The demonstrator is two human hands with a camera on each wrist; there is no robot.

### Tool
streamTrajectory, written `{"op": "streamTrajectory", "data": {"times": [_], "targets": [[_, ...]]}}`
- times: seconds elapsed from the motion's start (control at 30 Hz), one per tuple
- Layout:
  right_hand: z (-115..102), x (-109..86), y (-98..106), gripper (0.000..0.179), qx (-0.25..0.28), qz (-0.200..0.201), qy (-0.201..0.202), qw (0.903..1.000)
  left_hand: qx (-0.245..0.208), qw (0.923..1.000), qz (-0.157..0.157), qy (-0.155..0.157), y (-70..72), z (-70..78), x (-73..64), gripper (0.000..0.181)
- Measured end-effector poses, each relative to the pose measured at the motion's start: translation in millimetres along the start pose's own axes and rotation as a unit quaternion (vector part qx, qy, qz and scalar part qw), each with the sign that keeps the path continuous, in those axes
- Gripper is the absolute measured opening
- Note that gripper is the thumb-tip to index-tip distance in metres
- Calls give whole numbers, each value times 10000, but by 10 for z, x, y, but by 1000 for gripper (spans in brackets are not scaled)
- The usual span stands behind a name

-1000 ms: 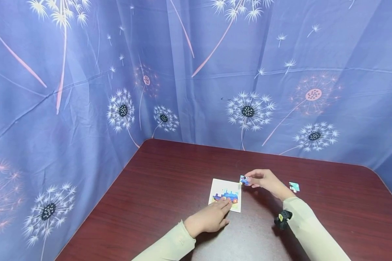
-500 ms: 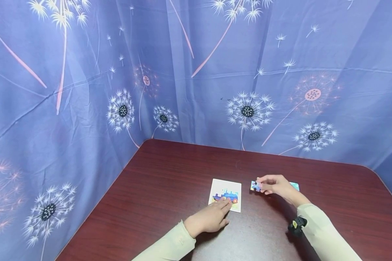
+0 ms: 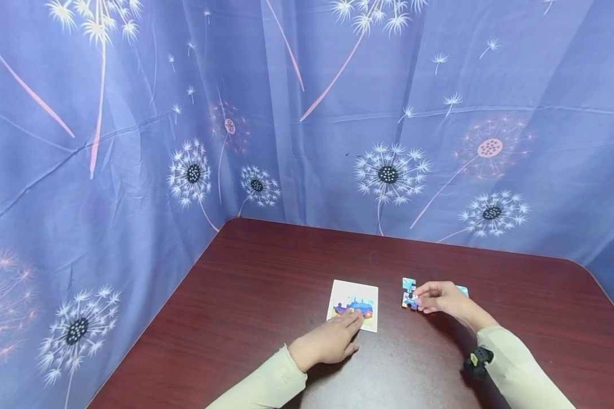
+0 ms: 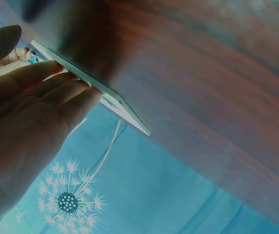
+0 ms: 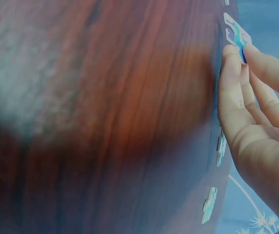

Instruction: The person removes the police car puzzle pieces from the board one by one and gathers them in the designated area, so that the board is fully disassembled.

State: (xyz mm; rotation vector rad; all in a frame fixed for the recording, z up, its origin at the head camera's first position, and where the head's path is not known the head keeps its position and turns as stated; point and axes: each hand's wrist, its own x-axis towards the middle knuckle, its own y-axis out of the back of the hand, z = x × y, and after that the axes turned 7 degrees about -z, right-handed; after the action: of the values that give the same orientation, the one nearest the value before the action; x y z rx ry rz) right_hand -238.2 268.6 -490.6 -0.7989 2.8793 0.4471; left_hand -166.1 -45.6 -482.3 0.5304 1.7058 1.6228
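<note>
A white puzzle board [image 3: 339, 290] with a blue and orange vehicle picture lies on the table. My left hand [image 3: 323, 342] rests on its near part with fingers stretched out; in the left wrist view the fingertips press on the edge of the board [image 4: 134, 119]. To the right of the board, my right hand [image 3: 446, 302] pinches a blue jigsaw piece [image 3: 408, 302] between thumb and fingers, low over the table. The right wrist view shows the piece [image 5: 235, 35] tilted at the fingertips, partly covered by them.
A light blue jigsaw piece [image 3: 462, 290] lies beyond the right wrist, partly hidden. Two loose pieces, one higher [image 5: 221, 148] and one lower [image 5: 209, 205], show in the right wrist view. A patterned blue curtain [image 3: 327, 187] hangs behind the dark red table [image 3: 266, 272].
My right hand has moved right, away from the board, carrying the jigsaw piece, and slightly nearer me. The left hand and the board have stayed in place.
</note>
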Motion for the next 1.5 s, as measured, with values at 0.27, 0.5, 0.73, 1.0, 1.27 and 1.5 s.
{"op": "streamTrajectory", "data": {"times": [0.27,0.5,0.73,1.0,1.27,1.5], "targets": [[46,-2,-9,30,-283,128,-63,9995,118,9999,87,-57,-37,-14,16,55],[52,19,-28,21,-702,351,-30,9969,108,9999,68,-55,-30,-12,20,56],[47,40,-58,17,-974,572,-55,9936,97,9999,52,-70,-29,-13,23,57],[59,58,-68,17,-1022,733,-59,9920,46,10000,33,-31,0,-1,4,57],[45,47,-77,18,-985,760,-26,9922,104,9999,-22,11,11,4,-2,56],[40,58,-76,16,-1123,782,-145,9905,103,9999,-96,48,13,10,-1,56]]}}
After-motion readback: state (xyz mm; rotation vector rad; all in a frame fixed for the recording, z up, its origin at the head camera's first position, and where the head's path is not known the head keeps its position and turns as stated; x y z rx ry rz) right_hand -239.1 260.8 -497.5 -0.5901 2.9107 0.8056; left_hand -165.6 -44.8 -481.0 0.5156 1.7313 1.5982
